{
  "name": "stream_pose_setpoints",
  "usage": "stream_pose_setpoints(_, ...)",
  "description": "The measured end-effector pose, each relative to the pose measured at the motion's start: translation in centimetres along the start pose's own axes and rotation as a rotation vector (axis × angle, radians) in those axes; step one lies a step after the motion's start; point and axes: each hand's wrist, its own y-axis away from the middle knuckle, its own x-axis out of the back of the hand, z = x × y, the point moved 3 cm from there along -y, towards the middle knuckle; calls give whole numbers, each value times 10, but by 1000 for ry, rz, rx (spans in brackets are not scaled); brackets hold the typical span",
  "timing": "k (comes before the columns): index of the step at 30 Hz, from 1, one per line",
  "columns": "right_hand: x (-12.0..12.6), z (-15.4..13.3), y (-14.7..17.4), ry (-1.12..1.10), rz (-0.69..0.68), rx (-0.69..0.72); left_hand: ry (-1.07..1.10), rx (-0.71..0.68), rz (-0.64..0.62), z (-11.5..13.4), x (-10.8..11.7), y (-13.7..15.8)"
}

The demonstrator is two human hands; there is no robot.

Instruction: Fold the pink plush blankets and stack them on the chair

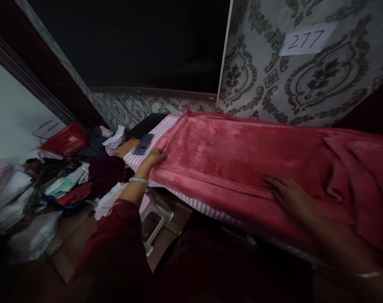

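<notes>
A red plush blanket lies spread lengthwise over a striped cloth in pink, white and grey. The blanket is mostly flat, with loose folds and wrinkles toward the right. At its left end, my left hand is closed on the blanket's edge, fingers bent together. Farther right, my right hand rests palm down on the plush near the front fold, its fingers stretched out. A dark, partly blurred flat object lies on the striped cloth just beyond my left hand.
A large dark television screen hangs above the patterned wall's lower part. Piled clothes and a red basket are at the left. A plastic stool stands below the surface's front edge. A paper marked 277 is on the wall.
</notes>
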Motion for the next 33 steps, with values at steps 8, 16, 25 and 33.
stream_pose_setpoints(8, 38, -20, -15, 22, 166, 13, 132, 33, 68, -13, 22, 7)
stream_pose_setpoints(16, 17, -19, 26, -18, 44, 62, 156, 82, 40, -18, 20, 6)
stream_pose_setpoints(25, 25, 5, 27, -51, 168, -82, 151, 63, 73, -20, 23, 10)
stream_pose_setpoints(33, 14, 5, 42, 21, 66, 42, 76, 55, 104, -20, 26, 16)
